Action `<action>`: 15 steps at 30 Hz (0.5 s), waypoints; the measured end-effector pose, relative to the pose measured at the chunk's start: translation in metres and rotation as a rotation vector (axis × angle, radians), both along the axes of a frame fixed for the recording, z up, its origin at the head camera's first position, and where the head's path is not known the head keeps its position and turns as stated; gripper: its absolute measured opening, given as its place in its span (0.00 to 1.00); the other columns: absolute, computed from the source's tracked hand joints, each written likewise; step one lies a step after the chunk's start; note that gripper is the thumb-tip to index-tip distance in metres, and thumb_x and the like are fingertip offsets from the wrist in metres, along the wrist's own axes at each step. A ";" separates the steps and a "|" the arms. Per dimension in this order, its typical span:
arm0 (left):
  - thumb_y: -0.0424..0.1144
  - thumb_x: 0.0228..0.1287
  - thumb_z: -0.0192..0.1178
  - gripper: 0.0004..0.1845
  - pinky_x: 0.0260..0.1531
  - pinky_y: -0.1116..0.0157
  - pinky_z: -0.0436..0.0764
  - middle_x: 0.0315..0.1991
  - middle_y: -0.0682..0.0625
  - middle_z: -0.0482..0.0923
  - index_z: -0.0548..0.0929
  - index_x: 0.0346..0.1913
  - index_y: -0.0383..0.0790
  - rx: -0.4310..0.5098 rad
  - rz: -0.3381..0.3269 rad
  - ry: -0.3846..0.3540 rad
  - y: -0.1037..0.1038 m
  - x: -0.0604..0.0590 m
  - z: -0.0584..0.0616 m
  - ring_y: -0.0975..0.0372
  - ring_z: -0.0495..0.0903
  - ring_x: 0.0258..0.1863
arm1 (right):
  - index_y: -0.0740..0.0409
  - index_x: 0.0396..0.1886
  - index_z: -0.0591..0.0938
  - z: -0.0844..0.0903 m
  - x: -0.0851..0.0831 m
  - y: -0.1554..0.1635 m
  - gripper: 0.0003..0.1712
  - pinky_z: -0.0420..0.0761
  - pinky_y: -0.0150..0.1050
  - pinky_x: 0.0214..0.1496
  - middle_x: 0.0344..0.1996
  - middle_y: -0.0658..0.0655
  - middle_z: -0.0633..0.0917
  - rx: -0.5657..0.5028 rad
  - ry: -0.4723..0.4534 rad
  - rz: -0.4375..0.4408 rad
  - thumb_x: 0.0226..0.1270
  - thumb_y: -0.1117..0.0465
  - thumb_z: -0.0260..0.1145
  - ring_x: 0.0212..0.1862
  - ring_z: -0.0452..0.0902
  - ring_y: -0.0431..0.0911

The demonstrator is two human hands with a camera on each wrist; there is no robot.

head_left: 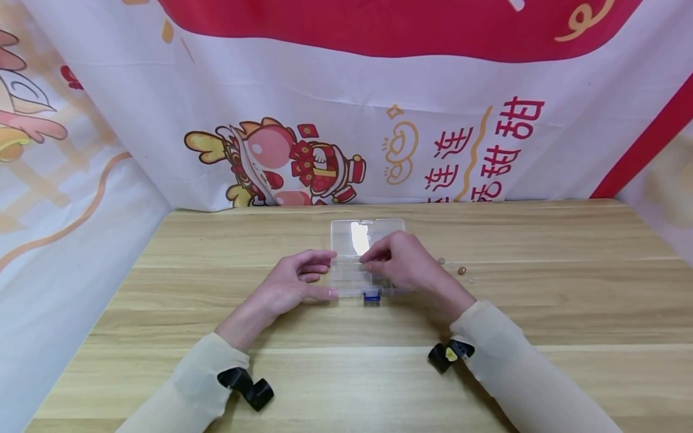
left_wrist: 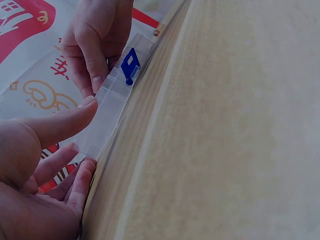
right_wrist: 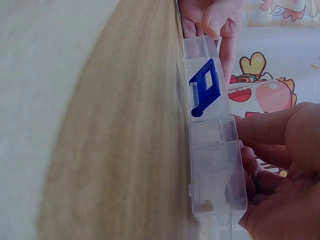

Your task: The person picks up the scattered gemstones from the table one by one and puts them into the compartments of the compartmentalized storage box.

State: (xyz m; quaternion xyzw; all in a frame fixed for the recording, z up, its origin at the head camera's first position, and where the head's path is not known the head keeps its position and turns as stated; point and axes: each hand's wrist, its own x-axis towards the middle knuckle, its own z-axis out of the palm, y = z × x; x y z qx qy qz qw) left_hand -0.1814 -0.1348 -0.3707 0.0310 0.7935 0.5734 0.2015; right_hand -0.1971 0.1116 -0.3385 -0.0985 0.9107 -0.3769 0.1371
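A clear plastic compartment box [head_left: 349, 282] lies on the table, its lid [head_left: 343, 236] raised at the back and its blue latch [head_left: 372, 296] hanging at the front. My left hand [head_left: 295, 279] grips the box's left end, thumb at the front corner and fingers along the side. Over the middle compartments is my right hand [head_left: 403, 261], thumb and forefinger close together; whether something small is between them is hidden. A small brownish piece [right_wrist: 206, 205] shows inside an end compartment in the right wrist view.
Right of the box, several small stone-like pieces lie on the wooden table [head_left: 346, 385], among them a shiny brown one [head_left: 462, 270]. A printed cloth [head_left: 400, 78] hangs behind the table's far edge.
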 end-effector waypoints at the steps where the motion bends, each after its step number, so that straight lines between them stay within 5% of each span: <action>1: 0.33 0.57 0.80 0.38 0.77 0.51 0.74 0.69 0.47 0.77 0.79 0.72 0.51 0.002 0.001 0.000 0.000 0.000 0.000 0.52 0.76 0.69 | 0.49 0.48 0.93 0.000 0.000 0.000 0.09 0.82 0.37 0.46 0.43 0.51 0.89 0.001 0.000 0.001 0.74 0.63 0.72 0.43 0.79 0.47; 15: 0.33 0.57 0.80 0.39 0.77 0.51 0.74 0.70 0.47 0.78 0.78 0.72 0.50 0.003 0.003 0.003 -0.001 0.000 0.000 0.52 0.76 0.69 | 0.49 0.48 0.93 0.000 -0.001 -0.002 0.09 0.82 0.37 0.45 0.42 0.51 0.89 0.000 -0.005 0.003 0.74 0.63 0.72 0.43 0.79 0.47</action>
